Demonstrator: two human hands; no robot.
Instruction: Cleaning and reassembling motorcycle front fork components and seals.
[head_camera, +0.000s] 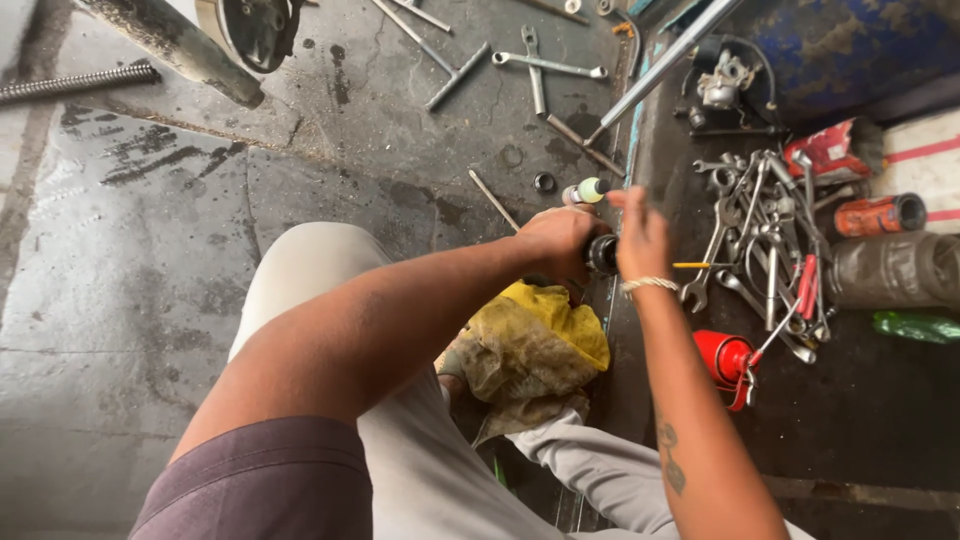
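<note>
My left hand (556, 240) is closed around a dark cylindrical metal part (602, 254), held above my knee. My right hand (641, 236) grips the same part from the right side, with a beaded band on the wrist. Just beyond my knuckles stands a small tube with a green and white tip (587, 190); which hand holds it is hidden. A dirty yellow rag (535, 345) lies on my lap below both hands.
A pile of spanners (760, 240) lies to the right with a red oil can (725, 358) beside it. More spanners and rods (540, 65) lie on the oily concrete floor ahead. Cans and a green bottle (915, 326) sit far right. A coiled spring (75, 82) lies top left.
</note>
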